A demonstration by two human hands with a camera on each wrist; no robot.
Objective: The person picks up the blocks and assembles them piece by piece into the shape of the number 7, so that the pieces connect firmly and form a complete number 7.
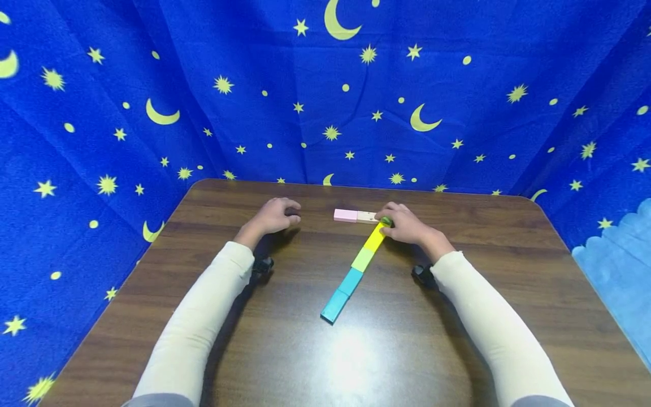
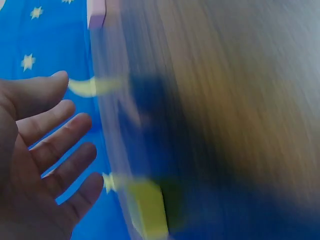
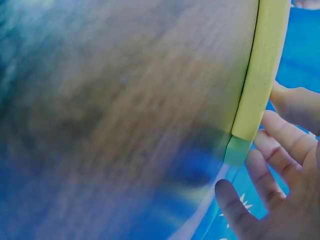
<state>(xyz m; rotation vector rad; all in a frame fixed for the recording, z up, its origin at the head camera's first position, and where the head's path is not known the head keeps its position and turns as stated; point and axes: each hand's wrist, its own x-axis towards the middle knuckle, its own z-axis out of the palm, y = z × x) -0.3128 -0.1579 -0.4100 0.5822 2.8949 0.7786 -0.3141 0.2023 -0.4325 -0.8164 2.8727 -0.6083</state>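
Note:
My right hand (image 1: 406, 224) pinches a green block (image 1: 386, 221) between thumb and fingers, at the far end of a slanting row. From there the row runs toward me: a yellow block (image 1: 375, 238), a light green block (image 1: 363, 259) and two teal blocks, one farther (image 1: 351, 280) and one nearer (image 1: 335, 306). Beside the pinching fingers, a pale block with dark marks (image 1: 366, 217) lies end to end with a pink block (image 1: 345, 215). My left hand (image 1: 276, 216) is apart, left of the pink block, fingers loosely bent and holding nothing.
The blocks lie on a brown wood-grain table (image 1: 285, 350) with rounded far corners. A blue cloth (image 1: 285, 68) with yellow moons and stars hangs behind it. Light blue fabric (image 1: 625, 271) shows at the right edge. Dark wrist cameras sit under both wrists.

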